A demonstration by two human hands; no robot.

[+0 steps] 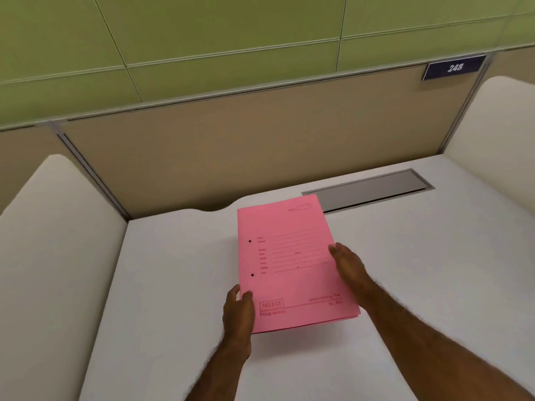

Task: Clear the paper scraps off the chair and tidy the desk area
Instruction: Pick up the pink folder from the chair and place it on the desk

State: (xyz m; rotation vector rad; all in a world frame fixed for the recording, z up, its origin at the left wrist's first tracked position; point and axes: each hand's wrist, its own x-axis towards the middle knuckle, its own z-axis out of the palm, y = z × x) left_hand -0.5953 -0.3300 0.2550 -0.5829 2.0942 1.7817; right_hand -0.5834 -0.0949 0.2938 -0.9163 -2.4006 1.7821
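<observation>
Pink card, flat and rectangular with two punched holes along its left edge, is making up the folder (pixel 292 264) that is being held over the middle of the white desk (pixel 434 256). Its cover is printed with ruled lines and a boxed logo at 7 o'clock, but the lettering is too blurred to be read. The left hand (pixel 237 312) is being closed on the folder's lower left corner, thumb on top. The right hand (pixel 348 266) is being pressed against the folder's right edge at 3 o'clock, fingers stretched along it; whether it is gripping cannot be told. The desk surface is being shown as smooth and matte, with rounded side wings. A grey metal cable flap (pixel 373 189), long and narrow, is being seen at 1 o'clock from the folder, its near corner being overlapped by the pink card. On the beige fabric partition (pixel 231 146), a dark plate (pixel 454 68) reading "248" is being displayed at 2 o'clock.
</observation>
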